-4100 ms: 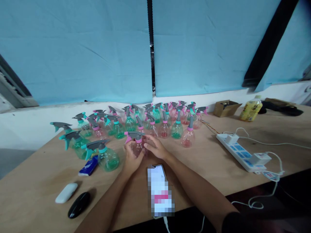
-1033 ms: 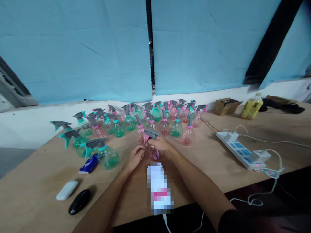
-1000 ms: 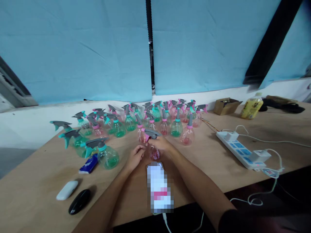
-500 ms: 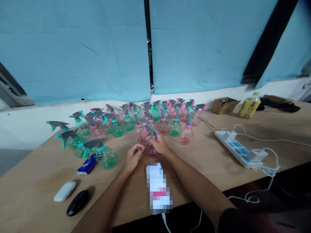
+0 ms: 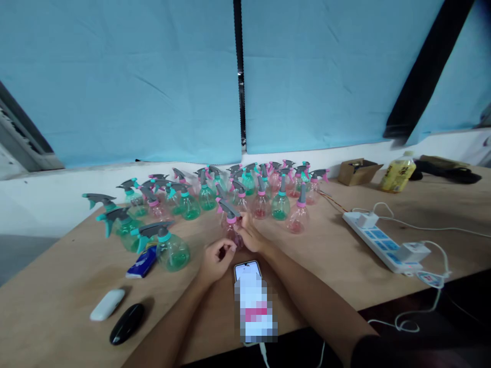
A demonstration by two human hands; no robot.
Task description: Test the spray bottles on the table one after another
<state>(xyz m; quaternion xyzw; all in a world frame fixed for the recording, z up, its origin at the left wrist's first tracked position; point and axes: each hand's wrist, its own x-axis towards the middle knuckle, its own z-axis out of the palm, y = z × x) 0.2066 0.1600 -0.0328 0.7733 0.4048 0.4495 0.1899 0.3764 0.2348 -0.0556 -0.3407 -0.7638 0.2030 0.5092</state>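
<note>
A clear pink spray bottle [image 5: 230, 234] with a grey and pink trigger head stands upright in front of me. My right hand [image 5: 251, 235] is closed against its right side, fingers just below the pink collar. Down at the bottle's lower left is my left hand [image 5: 218, 259], its fingers curled into a pinch. Those fingertips meet the bottle's edge in view; whether they press on it or hold something small is unclear. Below both hands lies a phone [image 5: 247, 268], its screen blurred out.
Several green and pink spray bottles [image 5: 190, 207] spread behind and left. A green bottle [image 5: 174, 254], blue packet [image 5: 141, 263], white case [image 5: 107, 305] and black case [image 5: 127, 324] lie left. Rightward are a power strip [image 5: 378, 243], cardboard box [image 5: 357, 172] and yellow drink bottle [image 5: 398, 174].
My left hand has moved right, up to the pink bottle's lower side. My right hand has shifted from the bottle's front to its right side. The view has shifted slightly.
</note>
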